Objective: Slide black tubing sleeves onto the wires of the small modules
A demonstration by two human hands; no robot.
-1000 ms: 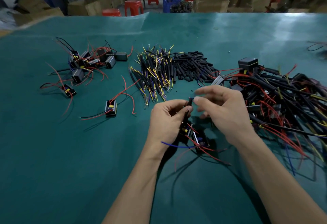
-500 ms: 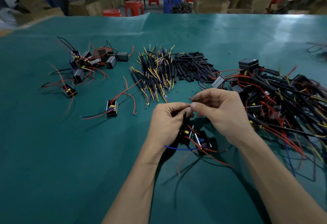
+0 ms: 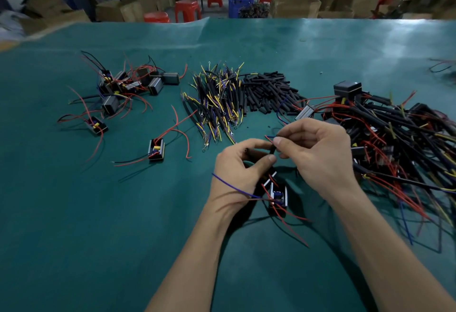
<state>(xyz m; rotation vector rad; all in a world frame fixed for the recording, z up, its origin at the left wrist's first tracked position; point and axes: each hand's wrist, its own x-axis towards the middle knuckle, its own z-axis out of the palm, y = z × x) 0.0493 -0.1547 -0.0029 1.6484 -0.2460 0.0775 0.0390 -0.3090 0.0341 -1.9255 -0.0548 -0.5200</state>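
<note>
Both hands, left hand (image 3: pixel 238 163) and right hand (image 3: pixel 318 153), pinch one black sleeve (image 3: pixel 272 150) (no legible writing anywhere).

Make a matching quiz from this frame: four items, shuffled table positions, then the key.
Items:
1. loose pile of short black tubing sleeves
2. lone small black module with red wires
3. big tangle of sleeved black and red wires
4. small black module with blue wire

Places:
A. right side of table
B. below the hands
C. far centre
D. left of the left hand

Pairs: 1-C, 2-D, 3-A, 4-B
</note>
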